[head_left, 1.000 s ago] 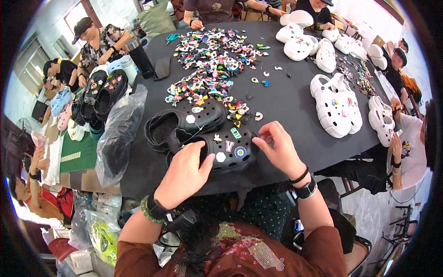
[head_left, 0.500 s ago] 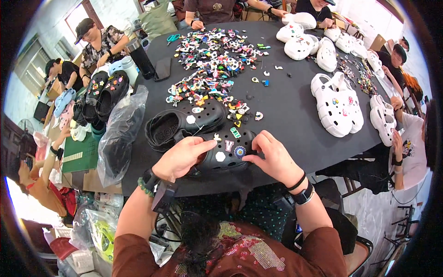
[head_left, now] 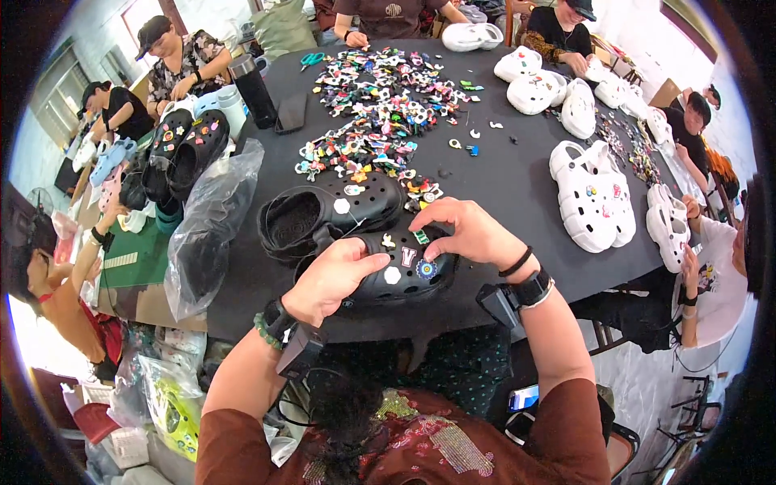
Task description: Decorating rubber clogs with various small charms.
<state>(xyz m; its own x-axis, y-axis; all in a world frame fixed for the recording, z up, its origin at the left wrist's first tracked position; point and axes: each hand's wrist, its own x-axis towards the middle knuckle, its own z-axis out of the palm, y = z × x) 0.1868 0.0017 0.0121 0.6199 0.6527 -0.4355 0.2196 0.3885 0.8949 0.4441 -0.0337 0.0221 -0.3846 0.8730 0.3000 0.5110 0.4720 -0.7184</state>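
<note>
Small assembly workshop; shared black table point(head_left: 517, 186) with several seated workers around it; heap of coloured shoe charms point(head_left: 380, 105) beyond the hands; rows of white clogs point(head_left: 594, 198) to their right; black clogs point(head_left: 182, 149) and plastic bag point(head_left: 210, 226) to their left.

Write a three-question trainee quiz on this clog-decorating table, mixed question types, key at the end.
1. True or false: both hands rest on the black clog nearest the table's front edge.
2. Multiple choice: The second black clog lies A) beyond the held one, B) on the floor, C) among the white clogs.
3. Fill in: The heap of small charms lies on the ____ tablecloth.

Key
1. True: the left hand and right hand both grip the black clog.
2. A: the second black clog lies just beyond it, far from the white clogs.
3. Black: the heap of charms lies on the black tablecloth.
</note>
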